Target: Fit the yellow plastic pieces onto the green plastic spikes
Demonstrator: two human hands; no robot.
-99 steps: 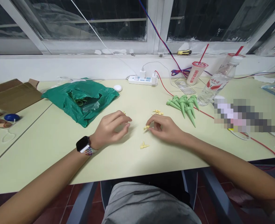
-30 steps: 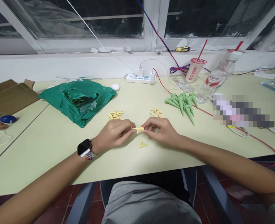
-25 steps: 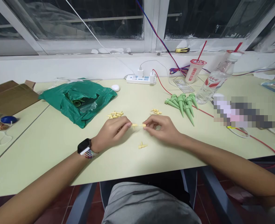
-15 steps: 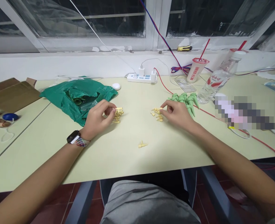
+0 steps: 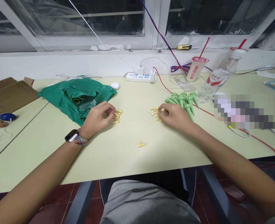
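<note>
My left hand [image 5: 99,118] rests at a small pile of pale yellow plastic pieces [image 5: 117,119], thumb and forefinger closed at its left side on one piece, mostly hidden by the fingertips. Across from it, my right hand [image 5: 174,115] pinches at a second group of thin yellow plastic pieces [image 5: 154,111]; its fingertips cover part of that group. Between the hands and nearer to me lies a yellow pointed nozzle piece with a short side stem [image 5: 142,144]. Several green plastic spikes [image 5: 182,101] lie just behind my right hand.
A green plastic bag [image 5: 55,93] lies open behind my left hand. Cardboard [image 5: 11,95] and a blue ball [image 5: 7,117] sit at far left. A power strip [image 5: 140,77], cup [image 5: 196,70] and water bottle [image 5: 218,81] stand at the back. A red cable [image 5: 256,137] crosses the right side.
The yellow piece that showed at my left fingertips now sits lower, among the pile. My right fingertips have shifted slightly, staying at their group. The view has moved a little.
</note>
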